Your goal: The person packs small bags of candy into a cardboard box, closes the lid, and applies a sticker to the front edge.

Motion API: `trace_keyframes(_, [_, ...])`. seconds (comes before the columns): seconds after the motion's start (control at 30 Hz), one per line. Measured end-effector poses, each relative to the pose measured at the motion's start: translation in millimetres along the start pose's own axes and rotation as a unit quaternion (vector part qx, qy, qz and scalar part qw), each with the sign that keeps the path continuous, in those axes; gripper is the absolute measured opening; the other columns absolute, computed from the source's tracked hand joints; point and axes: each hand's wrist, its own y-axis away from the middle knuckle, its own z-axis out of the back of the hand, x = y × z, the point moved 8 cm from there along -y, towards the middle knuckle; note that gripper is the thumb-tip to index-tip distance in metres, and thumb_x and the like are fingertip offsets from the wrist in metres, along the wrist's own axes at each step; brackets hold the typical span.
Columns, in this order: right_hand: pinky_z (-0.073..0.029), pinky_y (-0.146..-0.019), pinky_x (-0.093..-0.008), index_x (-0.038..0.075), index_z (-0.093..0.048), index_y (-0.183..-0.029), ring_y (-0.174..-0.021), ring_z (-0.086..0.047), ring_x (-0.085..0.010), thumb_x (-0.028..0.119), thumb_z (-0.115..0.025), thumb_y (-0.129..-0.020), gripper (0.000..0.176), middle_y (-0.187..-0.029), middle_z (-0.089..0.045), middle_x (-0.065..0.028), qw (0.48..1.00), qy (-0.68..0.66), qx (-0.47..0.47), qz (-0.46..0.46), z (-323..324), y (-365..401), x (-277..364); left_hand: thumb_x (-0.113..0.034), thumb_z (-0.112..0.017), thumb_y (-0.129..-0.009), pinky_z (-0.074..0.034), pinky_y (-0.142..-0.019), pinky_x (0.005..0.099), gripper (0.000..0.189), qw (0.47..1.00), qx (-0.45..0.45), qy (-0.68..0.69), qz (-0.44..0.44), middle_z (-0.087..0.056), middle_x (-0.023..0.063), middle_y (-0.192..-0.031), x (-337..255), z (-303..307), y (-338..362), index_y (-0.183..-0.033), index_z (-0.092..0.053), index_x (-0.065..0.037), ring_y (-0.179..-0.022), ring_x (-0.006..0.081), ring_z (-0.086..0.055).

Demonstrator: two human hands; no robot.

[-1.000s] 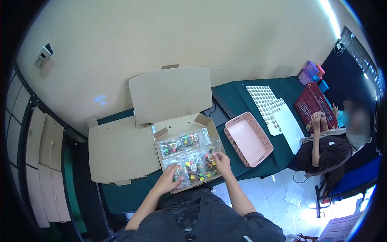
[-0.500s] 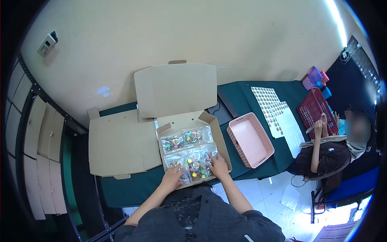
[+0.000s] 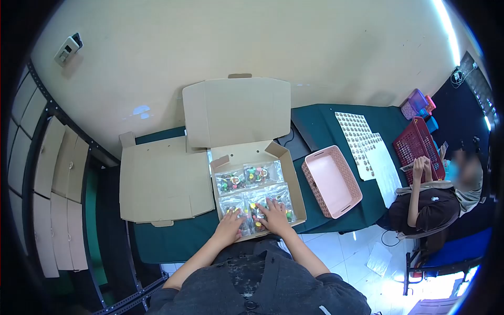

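Observation:
An open cardboard box (image 3: 290,167) lies on the green table in front of me, its lid standing up behind it. Inside lie several clear plastic bags of small coloured pieces (image 3: 247,177). My left hand (image 3: 229,227) rests flat on the near-left bag. My right hand (image 3: 274,215) presses flat on the near-middle bags, fingers spread. Neither hand grips anything.
A flat unfolded cardboard box (image 3: 160,181) lies to the left. A pink basket (image 3: 334,181) stands to the right, then printed sheets (image 3: 362,142) and a red basket (image 3: 418,144). Another person (image 3: 433,191) sits at the table's right end. Cabinets stand at far left.
My right hand let the bag down into the box and moved left, now pressing flat on the bags. My left hand stays on the near-left bag. The view shifted slightly.

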Motion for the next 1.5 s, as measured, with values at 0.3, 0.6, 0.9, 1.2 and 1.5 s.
trace_keyframes(0.3, [-0.027,-0.098,-0.0509,0.016,-0.039,-0.133,-0.123,-0.035,-0.0389,0.044,-0.045,-0.087,0.053,-0.132,-0.038,-0.0208,0.993,-0.078,-0.085,-0.035,17.8,1.2,-12.6,-0.017,-0.071,-0.067,-0.027,-0.104,0.0453,0.073,0.997,-0.017,0.078,0.020,-0.033,0.0215,-0.135,-2.7,12.1,-6.7,-0.131,-0.037,-0.009,-0.124,0.0419,-0.032])
trace_keyframes(0.6, [-0.036,-0.094,-0.0436,0.003,-0.041,-0.128,-0.111,-0.045,-0.0377,0.033,-0.051,-0.086,0.052,-0.121,-0.048,-0.0219,0.989,-0.108,-0.087,-0.057,17.0,-10.1,-35.0,-0.008,-0.059,-0.073,-0.020,-0.104,0.0551,0.060,0.996,0.012,-0.050,-0.077,-0.035,0.0126,-0.137,-21.2,-10.2,-36.8,-0.130,-0.041,-0.016,-0.129,0.0383,-0.027])
trace_keyframes(0.9, [-0.034,-0.096,-0.0447,0.007,-0.040,-0.129,-0.114,-0.043,-0.0392,0.030,-0.057,-0.082,0.055,-0.125,-0.044,-0.0241,0.994,-0.083,-0.074,-0.023,12.6,-20.8,-14.9,-0.008,-0.050,-0.079,-0.012,-0.102,0.0630,0.056,0.995,0.021,-0.092,-0.044,-0.042,0.0091,-0.132,-22.3,-20.0,-22.5,-0.132,-0.038,-0.022,-0.126,0.0366,-0.033])
trace_keyframes(1.2, [-0.037,-0.095,-0.0409,0.006,-0.050,-0.119,-0.110,-0.046,-0.0367,0.017,-0.060,-0.079,0.043,-0.118,-0.050,-0.0200,0.975,-0.149,-0.165,-0.002,54.0,-5.8,-18.1,-0.005,-0.050,-0.079,-0.027,-0.099,0.0560,0.061,0.998,-0.046,-0.041,-0.027,-0.044,0.0179,-0.126,-39.0,33.9,-23.3,-0.136,-0.031,-0.016,-0.118,0.0399,-0.040])
trace_keyframes(1.5, [-0.040,-0.086,-0.0401,0.003,-0.060,-0.099,-0.097,-0.052,-0.0341,0.004,-0.054,-0.078,0.022,-0.099,-0.058,-0.0172,0.926,-0.072,-0.357,-0.101,133.5,35.0,-162.6,-0.005,-0.047,-0.080,-0.043,-0.086,0.0441,0.060,0.982,-0.161,0.100,0.016,-0.046,0.0234,-0.120,-23.8,57.9,-12.6,-0.137,-0.028,-0.007,-0.105,0.0391,-0.050])
